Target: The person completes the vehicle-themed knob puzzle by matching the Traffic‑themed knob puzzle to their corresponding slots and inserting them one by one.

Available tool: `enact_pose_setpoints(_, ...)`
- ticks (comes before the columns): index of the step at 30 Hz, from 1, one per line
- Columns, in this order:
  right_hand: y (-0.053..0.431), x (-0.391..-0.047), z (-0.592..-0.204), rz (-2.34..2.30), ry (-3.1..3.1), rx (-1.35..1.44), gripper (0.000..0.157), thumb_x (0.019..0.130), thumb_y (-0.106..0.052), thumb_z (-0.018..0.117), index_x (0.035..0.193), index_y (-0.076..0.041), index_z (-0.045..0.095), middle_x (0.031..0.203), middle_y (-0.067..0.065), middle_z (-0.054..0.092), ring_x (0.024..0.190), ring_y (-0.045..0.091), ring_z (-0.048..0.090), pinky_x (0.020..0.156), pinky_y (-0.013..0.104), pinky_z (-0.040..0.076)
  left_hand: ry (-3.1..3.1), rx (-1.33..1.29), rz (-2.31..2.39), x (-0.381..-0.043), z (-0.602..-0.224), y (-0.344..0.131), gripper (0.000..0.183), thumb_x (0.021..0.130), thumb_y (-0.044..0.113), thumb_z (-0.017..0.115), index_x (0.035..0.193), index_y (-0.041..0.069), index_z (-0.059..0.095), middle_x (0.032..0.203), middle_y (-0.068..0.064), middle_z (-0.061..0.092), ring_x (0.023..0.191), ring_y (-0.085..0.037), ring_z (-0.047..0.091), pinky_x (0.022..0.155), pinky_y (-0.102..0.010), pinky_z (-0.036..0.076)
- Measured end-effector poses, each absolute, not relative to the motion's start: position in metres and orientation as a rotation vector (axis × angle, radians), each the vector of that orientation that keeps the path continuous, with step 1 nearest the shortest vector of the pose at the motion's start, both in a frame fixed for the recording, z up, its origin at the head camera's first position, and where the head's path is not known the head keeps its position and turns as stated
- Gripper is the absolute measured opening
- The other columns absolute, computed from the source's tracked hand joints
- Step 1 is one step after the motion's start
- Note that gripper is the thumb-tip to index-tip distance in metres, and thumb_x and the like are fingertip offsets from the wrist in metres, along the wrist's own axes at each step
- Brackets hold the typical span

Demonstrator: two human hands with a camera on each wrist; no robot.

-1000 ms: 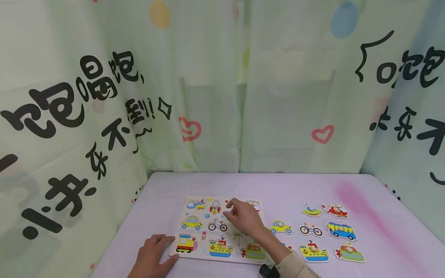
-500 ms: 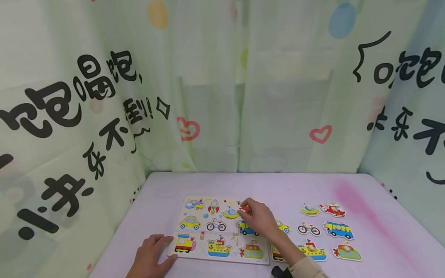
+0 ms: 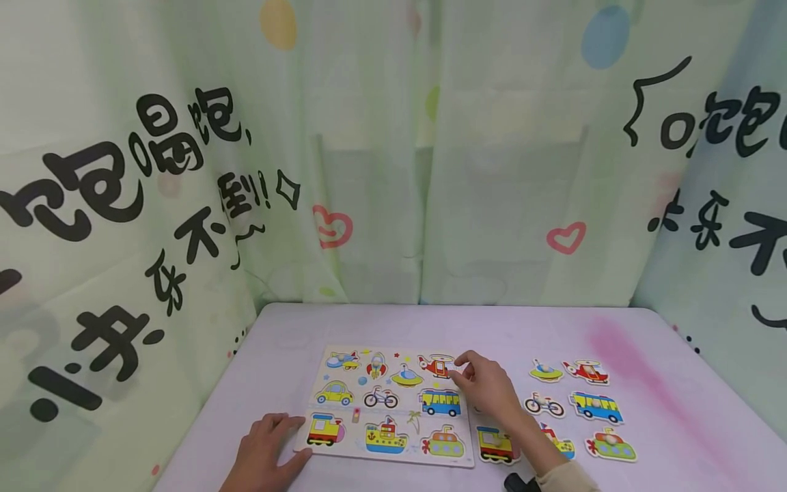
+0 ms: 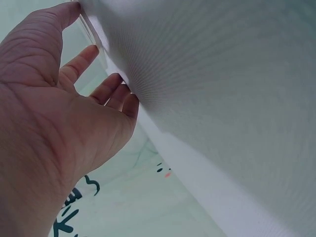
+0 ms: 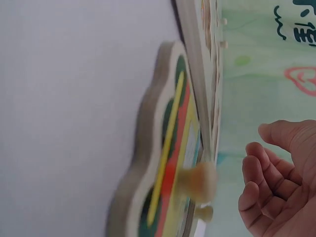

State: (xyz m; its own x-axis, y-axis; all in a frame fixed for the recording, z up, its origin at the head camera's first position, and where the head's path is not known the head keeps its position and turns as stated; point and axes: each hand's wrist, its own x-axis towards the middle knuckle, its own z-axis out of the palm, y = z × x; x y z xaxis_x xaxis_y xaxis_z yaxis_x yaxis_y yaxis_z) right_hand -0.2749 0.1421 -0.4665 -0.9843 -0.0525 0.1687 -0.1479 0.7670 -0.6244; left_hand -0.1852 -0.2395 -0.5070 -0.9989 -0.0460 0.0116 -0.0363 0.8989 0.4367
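Observation:
A wooden puzzle board (image 3: pixel 344 410) lies on the pale purple table, filled with vehicle shapes such as a red helicopter (image 3: pixel 435 365) and a blue bus (image 3: pixel 440 402). My left hand (image 3: pixel 266 456) rests flat on the table, fingers touching the board's front left corner (image 4: pixel 94 34). My right hand (image 3: pixel 486 386) hovers at the board's right edge beside the helicopter, fingers loosely curled and holding nothing. In the right wrist view, a knobbed train piece (image 5: pixel 168 163) lies next to the board edge (image 5: pixel 197 74), close to my relaxed right hand (image 5: pixel 276 173).
Loose vehicle pieces lie to the right of the board: a train (image 3: pixel 495 444), UFO (image 3: pixel 546 372), helicopter (image 3: pixel 585 371), bicycle (image 3: pixel 544 404), bus (image 3: pixel 595 406) and submarine (image 3: pixel 611 446). Printed curtains (image 3: pixel 430 171) close in the table at the back and both sides.
My right hand has slid rightward from the board's top middle to its right edge, uncovering the UFO, helicopter and bus. The left hand has stayed put.

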Motion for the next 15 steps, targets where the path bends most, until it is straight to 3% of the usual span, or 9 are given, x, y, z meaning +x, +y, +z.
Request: enact_pose_setpoints(15,0.182,-0.276,-0.467,0.976,-2.830,0.075,0.033,0.094,-0.024,0.074,0.117,-0.003,0.066,0.076,0.002,0.056,0.065,0.017,0.050,0.058,0.028,0.042,-3.059,0.096,-0.713,-0.185,-0.505,-0.237,0.058,0.080,0.049,0.083,0.128,0.019,0.069,0.133,-0.013,0.057,0.120,-0.036,0.052,0.099,-0.063,0.046)
